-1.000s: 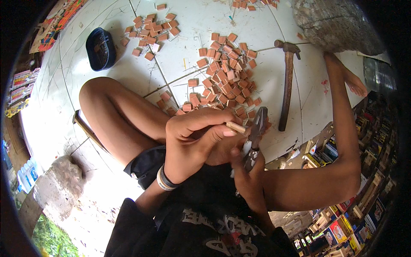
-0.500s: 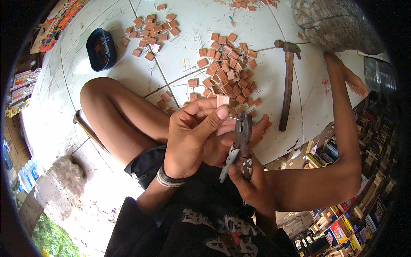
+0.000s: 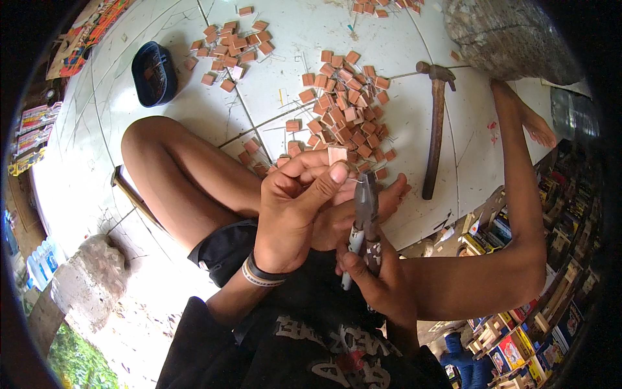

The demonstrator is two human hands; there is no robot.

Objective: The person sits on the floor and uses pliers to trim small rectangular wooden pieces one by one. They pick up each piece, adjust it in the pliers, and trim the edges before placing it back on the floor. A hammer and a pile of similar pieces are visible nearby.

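Note:
Between the thumb and fingers of my left hand [image 3: 291, 207] is a small wooden block [image 3: 337, 154] with a thin metal wire sticking out of it. My right hand [image 3: 376, 269] is wrapped round a pair of pliers [image 3: 367, 201] with worn white grips. The plier jaws point up and lie at the end of the wire, just right of my left thumb. Beyond my hands, a large heap of brown blocks [image 3: 343, 107] with wires lies on the tiles.
White floor tiles [image 3: 272, 39] carry a smaller heap of blocks [image 3: 230, 45] and a dark blue container [image 3: 154, 74] at the far left. A hammer [image 3: 435, 129] lies to the right, near a big grey stone [image 3: 512, 39]. Cluttered shelves [image 3: 518, 350] stand at the lower right.
The plier handles have come together and the jaws have closed at the wire. My left hand has shifted slightly right. Something dark blue now shows at the lower right.

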